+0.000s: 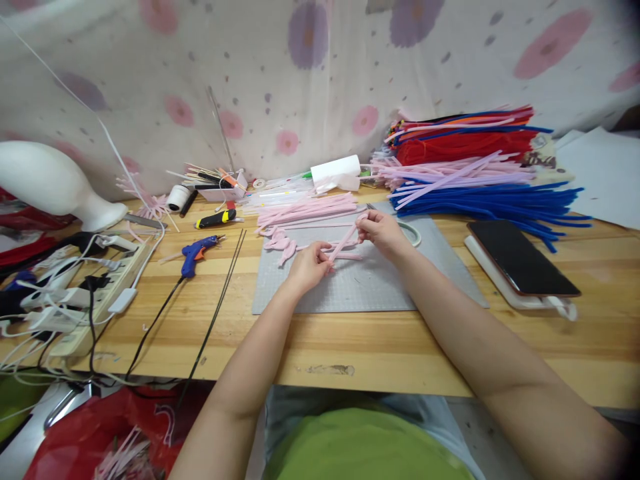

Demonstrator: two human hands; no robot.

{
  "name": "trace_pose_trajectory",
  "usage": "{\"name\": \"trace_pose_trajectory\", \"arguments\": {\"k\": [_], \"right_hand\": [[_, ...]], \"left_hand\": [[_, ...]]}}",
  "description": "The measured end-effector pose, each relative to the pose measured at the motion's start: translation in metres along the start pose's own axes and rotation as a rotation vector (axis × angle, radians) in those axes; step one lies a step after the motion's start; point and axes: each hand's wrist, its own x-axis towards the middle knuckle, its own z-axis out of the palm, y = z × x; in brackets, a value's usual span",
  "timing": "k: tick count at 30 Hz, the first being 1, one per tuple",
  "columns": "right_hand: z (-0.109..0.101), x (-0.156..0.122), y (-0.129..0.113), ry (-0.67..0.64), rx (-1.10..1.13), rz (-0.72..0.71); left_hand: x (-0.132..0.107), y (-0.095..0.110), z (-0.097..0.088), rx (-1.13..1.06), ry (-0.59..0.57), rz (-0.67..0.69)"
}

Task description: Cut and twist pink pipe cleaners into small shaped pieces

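Observation:
A pink pipe cleaner (pixel 344 241) stretches at a slant between my two hands, above the grey cutting mat (pixel 380 287). My left hand (pixel 311 268) pinches its lower end. At its upper end, the fingers of my right hand (pixel 380 233) are closed on it. Under and beside my left hand lie more pink pipe cleaner pieces, and a shaped pink piece (pixel 281 245) rests on the mat to the left. Behind the hands is a bundle of pink pipe cleaners (pixel 305 212). Scissors (pixel 411 233) lie partly hidden behind my right wrist.
A blue glue gun (pixel 193 255), a yellow-black cutter (pixel 216 219) and a cable-filled power strip (pixel 107 300) are on the left. Blue pipe cleaners (pixel 480 203) and a phone (pixel 523 257) sit on the right. A white foam head (pixel 55 180) stands at far left.

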Motion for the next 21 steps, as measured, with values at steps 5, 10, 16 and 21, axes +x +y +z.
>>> {"name": "trace_pose_trajectory", "arguments": {"k": [5, 10, 16, 21], "right_hand": [[-0.004, 0.001, -0.003, 0.047, 0.002, -0.039], [-0.019, 0.007, -0.012, 0.198, -0.047, -0.139], [-0.063, 0.009, -0.022, 0.298, -0.663, -0.088], [-0.072, 0.004, -0.011, 0.137, -1.474, 0.121]], "left_hand": [[-0.002, 0.005, -0.003, 0.108, -0.048, 0.012], [-0.004, 0.007, -0.015, 0.304, 0.001, 0.000], [0.005, -0.010, -0.045, 0.272, 0.321, -0.055], [0.005, -0.018, -0.059, 0.359, 0.325, -0.084]]}}
